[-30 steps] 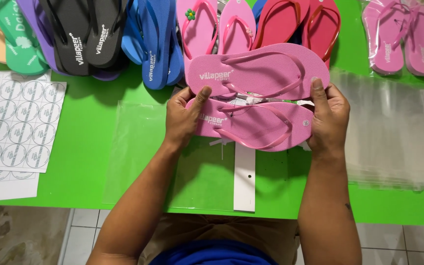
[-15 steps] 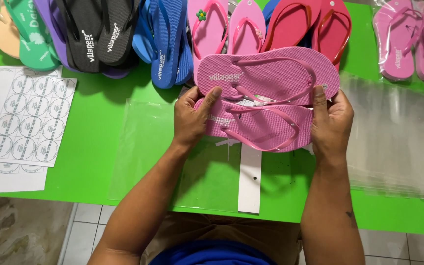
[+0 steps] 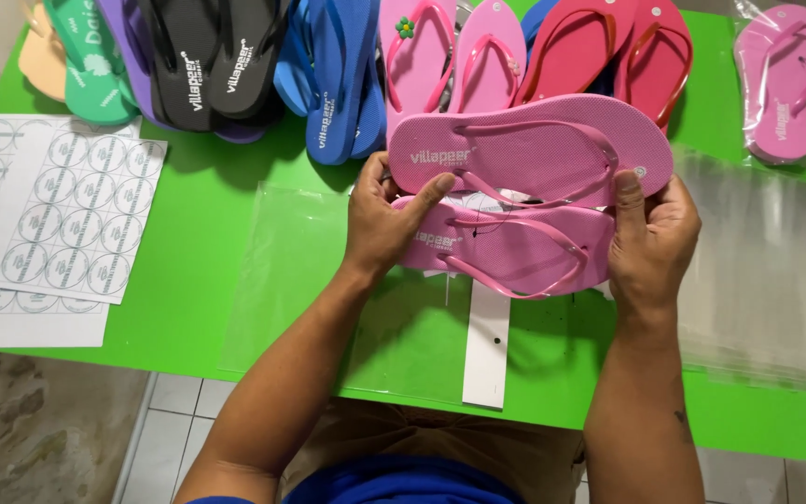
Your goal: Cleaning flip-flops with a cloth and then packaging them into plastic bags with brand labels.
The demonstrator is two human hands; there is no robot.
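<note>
1. Since the earlier frame I see the pink pair (image 3: 524, 201) lifted slightly, upper sandal fanned off the lower.
2. The table (image 3: 207, 252) lies beneath my grip, a clear bag (image 3: 291, 271) just under it.
3. My left hand (image 3: 386, 224) clamps the heel ends; my right hand (image 3: 650, 238) clamps the toe ends.
4. A white card strip (image 3: 489, 345) hangs below.

The camera sits on my head, looking steeply down and close over the green table (image 3: 188, 271). My forearms rise from the bottom edge; the floor tiles (image 3: 39, 429) show at lower left.
</note>
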